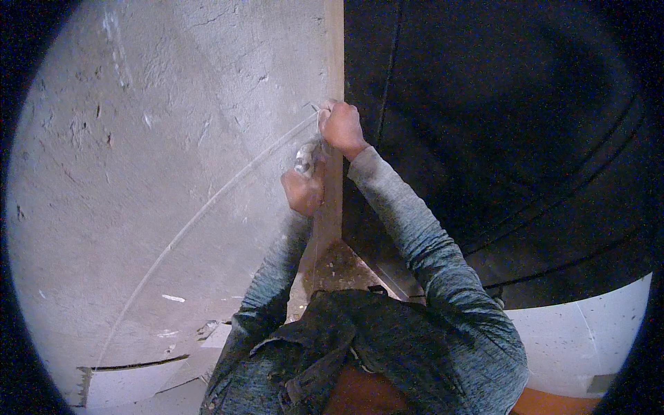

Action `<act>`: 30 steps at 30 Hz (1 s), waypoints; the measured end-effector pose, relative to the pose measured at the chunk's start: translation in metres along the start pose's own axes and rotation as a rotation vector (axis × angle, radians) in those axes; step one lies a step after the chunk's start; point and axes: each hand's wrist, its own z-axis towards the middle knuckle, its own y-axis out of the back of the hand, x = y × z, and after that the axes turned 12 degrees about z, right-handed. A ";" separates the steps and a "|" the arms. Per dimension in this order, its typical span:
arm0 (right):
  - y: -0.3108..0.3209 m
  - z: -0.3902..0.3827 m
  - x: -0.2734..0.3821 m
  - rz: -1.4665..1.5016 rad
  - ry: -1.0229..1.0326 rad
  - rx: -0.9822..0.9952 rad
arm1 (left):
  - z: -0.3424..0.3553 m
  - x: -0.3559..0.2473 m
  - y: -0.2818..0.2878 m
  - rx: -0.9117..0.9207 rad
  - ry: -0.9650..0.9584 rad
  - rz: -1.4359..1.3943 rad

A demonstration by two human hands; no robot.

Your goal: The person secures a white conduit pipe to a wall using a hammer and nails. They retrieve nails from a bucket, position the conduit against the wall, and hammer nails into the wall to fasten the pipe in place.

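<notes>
Head view: near the right edge of the wall [173,124], the left hand [303,192] grips a whitish object [304,159], kind unclear; just above, the right hand [340,126] pinches a pale cord [207,201]'s upper end.

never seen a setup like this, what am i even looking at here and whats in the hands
There is no machine here, just a person's bare hands. The one picture comes from a wide fisheye camera on their head, looking down, so straight edges bend and the corners go black.

The left hand grips a pale object, too blurred to identify. Just above, the right hand is curled where a pale curved line ends; what it grips is unclear.

On the left is a rough grey surface with chips and white marks; on the right, a dark area.
</notes>
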 end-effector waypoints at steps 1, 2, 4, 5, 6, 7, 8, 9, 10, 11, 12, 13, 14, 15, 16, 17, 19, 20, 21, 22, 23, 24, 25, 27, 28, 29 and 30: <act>-0.002 0.001 -0.003 0.005 -0.020 -0.012 | 0.000 -0.006 0.002 0.014 0.025 -0.089; -0.004 0.003 -0.006 0.010 -0.040 -0.024 | -0.001 -0.009 0.003 0.029 0.051 -0.178; -0.010 0.006 -0.009 0.002 -0.049 -0.019 | -0.003 -0.006 0.002 -0.022 0.015 -0.350; -0.012 0.006 -0.011 -0.003 -0.054 -0.017 | -0.004 -0.005 0.002 -0.047 -0.003 -0.437; -0.010 0.005 -0.003 -0.035 -0.105 0.025 | -0.006 -0.006 0.007 -0.046 0.013 -0.435; -0.003 0.004 0.012 -0.067 -0.154 0.067 | -0.008 -0.010 0.016 -0.045 0.030 -0.433; -0.001 0.003 0.020 -0.100 -0.204 0.110 | -0.010 -0.011 0.020 -0.045 0.048 -0.432; -0.002 0.004 0.017 -0.099 -0.189 0.089 | -0.010 -0.008 0.017 -0.045 0.040 -0.452; -0.004 0.005 0.011 -0.098 -0.175 0.069 | -0.012 -0.001 0.010 -0.045 0.032 -0.473; -0.007 0.006 0.006 -0.097 -0.161 0.049 | -0.013 0.005 0.004 -0.045 0.024 -0.494; -0.011 0.007 0.003 -0.091 -0.186 0.047 | -0.013 0.009 0.000 -0.053 0.021 -0.484; -0.014 0.009 0.000 -0.085 -0.211 0.044 | -0.013 0.013 -0.004 -0.061 0.017 -0.475; -0.017 0.010 -0.004 -0.080 -0.237 0.041 | -0.014 0.016 -0.007 -0.069 0.014 -0.467; -0.017 0.009 0.000 -0.082 -0.254 0.054 | -0.014 0.016 -0.005 -0.037 0.093 -0.517; -0.015 0.009 0.004 -0.085 -0.271 0.067 | -0.015 0.015 -0.003 -0.005 0.172 -0.566; -0.014 0.009 0.007 -0.089 -0.289 0.080 | -0.016 0.014 -0.001 0.028 0.251 -0.616; -0.015 0.007 -0.004 -0.079 -0.134 0.022 | -0.017 0.005 0.007 0.096 0.336 -0.593; -0.015 0.007 -0.009 -0.075 -0.058 -0.007 | -0.017 0.004 0.006 0.098 0.333 -0.581; -0.016 0.006 -0.007 -0.046 -0.047 -0.035 | -0.017 0.003 0.008 0.095 0.330 -0.563; -0.017 0.004 -0.005 -0.018 -0.037 -0.064 | -0.016 0.006 0.006 0.060 0.282 -0.545; -0.018 0.002 -0.003 0.010 -0.027 -0.093 | -0.016 0.008 0.004 0.027 0.234 -0.526; -0.016 0.001 -0.001 0.020 -0.026 -0.086 | -0.015 0.011 0.004 0.137 0.310 -0.512; -0.013 -0.001 0.001 0.029 -0.025 -0.080 | -0.014 0.014 0.005 0.248 0.384 -0.496; -0.005 -0.007 0.000 0.080 0.005 -0.055 | -0.012 0.012 0.004 0.326 0.464 -0.585; 0.000 -0.010 -0.004 0.122 0.034 -0.036 | -0.009 0.006 0.002 0.291 0.470 -0.692; 0.005 -0.013 -0.009 0.163 0.064 -0.018 | -0.006 0.002 0.000 0.257 0.475 -0.799; 0.009 -0.017 -0.013 0.177 0.065 0.008 | -0.004 0.004 -0.006 0.257 0.451 -0.920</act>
